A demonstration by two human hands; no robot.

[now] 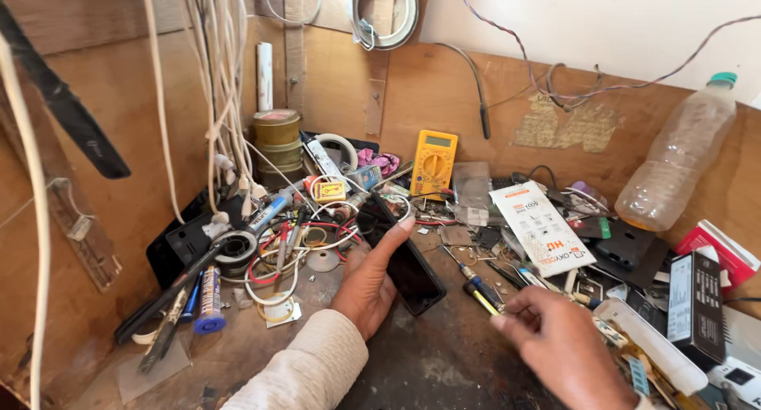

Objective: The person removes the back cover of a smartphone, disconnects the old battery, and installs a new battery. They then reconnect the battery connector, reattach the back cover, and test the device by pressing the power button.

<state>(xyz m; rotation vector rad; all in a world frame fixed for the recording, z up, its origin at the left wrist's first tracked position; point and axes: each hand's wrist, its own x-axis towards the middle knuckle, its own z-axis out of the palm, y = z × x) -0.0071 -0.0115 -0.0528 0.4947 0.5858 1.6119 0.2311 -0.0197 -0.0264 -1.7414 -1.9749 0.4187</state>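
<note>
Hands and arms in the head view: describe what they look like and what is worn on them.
Both are bare hands, with no gloves, rings or watch showing. The left hand comes out of a long cream-white sleeve of ribbed knit fabric that reaches the wrist. The right hand shows only a sliver of pale cuff at the bottom frame edge; the rest of that arm is out of view.

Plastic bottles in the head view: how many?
1. A clear plastic bottle with a green cap leans against the wooden back panel at the far right, beyond the right hand. More could be buried in the bench clutter.
</note>
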